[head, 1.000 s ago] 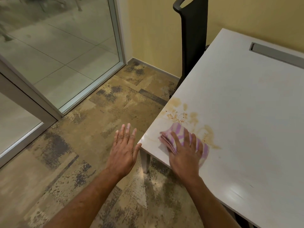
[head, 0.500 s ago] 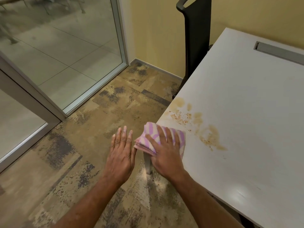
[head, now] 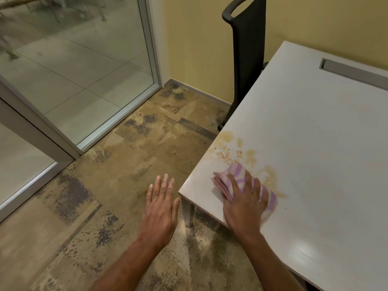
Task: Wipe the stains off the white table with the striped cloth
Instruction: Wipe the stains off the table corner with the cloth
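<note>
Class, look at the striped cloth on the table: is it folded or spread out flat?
Folded. The striped cloth shows stacked layer edges on its left side and sits as a compact pad under the right hand.

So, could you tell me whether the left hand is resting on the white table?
No, the left hand hovers open above the floor, beside the white table corner.

A folded striped cloth [head: 244, 184] is pressed flat onto the white counter [head: 315, 143] near its corner by the right hand [head: 244, 208], fingers [head: 235, 183] spread. Brown stains [head: 241, 152] are seen just beyond the cloth. The left hand [head: 160, 211] is held open above the floor [head: 126, 164], beside the counter's edge.
</note>
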Motion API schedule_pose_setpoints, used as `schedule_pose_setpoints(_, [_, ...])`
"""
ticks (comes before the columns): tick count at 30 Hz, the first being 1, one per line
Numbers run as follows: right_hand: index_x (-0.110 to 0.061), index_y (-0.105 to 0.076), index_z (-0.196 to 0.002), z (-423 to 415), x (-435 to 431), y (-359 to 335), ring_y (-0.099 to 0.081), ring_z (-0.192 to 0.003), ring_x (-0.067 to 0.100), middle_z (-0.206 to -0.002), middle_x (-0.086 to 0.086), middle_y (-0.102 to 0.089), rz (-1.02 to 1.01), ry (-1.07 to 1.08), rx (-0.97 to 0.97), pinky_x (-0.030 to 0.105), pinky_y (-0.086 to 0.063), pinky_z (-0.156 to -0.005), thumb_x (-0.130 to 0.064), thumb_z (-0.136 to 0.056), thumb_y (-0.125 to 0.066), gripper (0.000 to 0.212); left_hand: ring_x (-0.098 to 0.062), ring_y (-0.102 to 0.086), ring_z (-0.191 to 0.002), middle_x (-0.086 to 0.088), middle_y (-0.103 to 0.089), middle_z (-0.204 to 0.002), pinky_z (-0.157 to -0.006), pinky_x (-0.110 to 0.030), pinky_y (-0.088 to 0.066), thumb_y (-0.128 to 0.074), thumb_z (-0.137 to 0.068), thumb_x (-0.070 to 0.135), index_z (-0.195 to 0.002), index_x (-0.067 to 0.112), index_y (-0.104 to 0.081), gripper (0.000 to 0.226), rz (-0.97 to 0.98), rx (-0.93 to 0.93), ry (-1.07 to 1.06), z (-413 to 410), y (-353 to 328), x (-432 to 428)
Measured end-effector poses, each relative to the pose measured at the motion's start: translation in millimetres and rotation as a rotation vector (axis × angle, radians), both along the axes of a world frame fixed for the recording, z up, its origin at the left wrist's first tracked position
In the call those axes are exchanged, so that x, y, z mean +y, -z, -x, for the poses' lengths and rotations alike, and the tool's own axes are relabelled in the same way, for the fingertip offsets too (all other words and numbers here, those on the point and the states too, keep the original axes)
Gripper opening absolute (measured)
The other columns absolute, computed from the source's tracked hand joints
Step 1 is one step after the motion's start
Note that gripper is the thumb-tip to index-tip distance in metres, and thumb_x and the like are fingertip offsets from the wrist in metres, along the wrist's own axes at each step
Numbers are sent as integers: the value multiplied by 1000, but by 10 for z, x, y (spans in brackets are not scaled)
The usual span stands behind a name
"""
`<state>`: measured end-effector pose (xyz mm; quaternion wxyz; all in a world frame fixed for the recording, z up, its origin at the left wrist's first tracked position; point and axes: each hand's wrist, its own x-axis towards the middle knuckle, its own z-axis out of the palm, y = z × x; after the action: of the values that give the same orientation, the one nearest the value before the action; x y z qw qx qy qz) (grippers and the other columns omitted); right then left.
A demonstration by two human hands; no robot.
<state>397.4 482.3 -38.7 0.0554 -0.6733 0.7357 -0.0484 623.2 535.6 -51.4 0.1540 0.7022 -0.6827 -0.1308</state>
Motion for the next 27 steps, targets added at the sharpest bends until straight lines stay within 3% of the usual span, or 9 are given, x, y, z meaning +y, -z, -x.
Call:
schedule_pose_setpoints(7, [-49, -23, -158, -522, -460, 45, -9, -159, 36, -173, 8, -12, -13, -118, -15, 61, -7, -124, -67, -98, -37, 64, -12, 23, -159, 0, 9, -175, -130, -38, 11, -19, -114, 35, -165, 21, 2, 57, -24, -7, 33, 47, 212, 22])
schedule_pose_setpoints(12, [-47, -25, -159, -645, -363, -23, -5, -160, 35, -174, 7, -6, -20, -275, -39, 59, 0, -125, -68, -98, -35, 65, -16, 16, -161, -1, 5, -174, -130, -39, 9, -27, -114, 31, -165, 20, -2, 59, -5, -2, 23, 91, 253, 41])
schedule_pose_setpoints(16, [-43, -34, -158, -476, -15, -114, -5, -161, 32, -174, 4, -10, 1, -395, -131, 60, -1, -127, -62, -91, -18, 71, -19, 14, -161, -4, 4, -174, -130, -41, 6, -20, -112, 34, -165, 18, -1, 59, -18, -59, 31, 114, 245, 70])
schedule_pose_setpoints(20, [-42, -37, -156, -151, 309, -43, -7, -161, 32, -174, 2, -13, 32, -267, -103, 64, -11, -126, -32, -88, -55, 71, -20, 12, -162, -5, 2, -175, -130, -43, 4, -21, -112, 38, -166, 17, -4, 61, -32, -93, 23, 131, 224, 85])
schedule_pose_setpoints(22, [-41, -40, -154, 45, 356, -20, -11, -160, 34, -173, 5, -17, 19, -154, -45, 66, -13, -125, -30, -86, -72, 77, -19, 13, -162, -5, 4, -175, -130, -44, 3, -21, -112, 42, -166, 16, -1, 63, -37, -110, 35, 143, 219, 83])
schedule_pose_setpoints(25, [-35, -51, -150, 207, 225, -11, -30, -152, 41, -166, 12, -34, 28, -31, 41, 65, -24, -121, -36, -87, -76, 67, -17, 17, -161, -2, 9, -175, -130, -45, 3, -12, -110, 52, -166, 17, 4, 68, -57, -126, 54, 133, 220, 79])
schedule_pose_setpoints(27, [-34, -52, -149, 158, 41, -33, -33, -151, 41, -164, 14, -37, 34, 24, 44, 62, -24, -121, -42, -91, -71, 61, -16, 18, -161, -2, 9, -175, -129, -45, 3, -10, -109, 55, -166, 17, 4, 70, -58, -130, 57, 130, 223, 78])
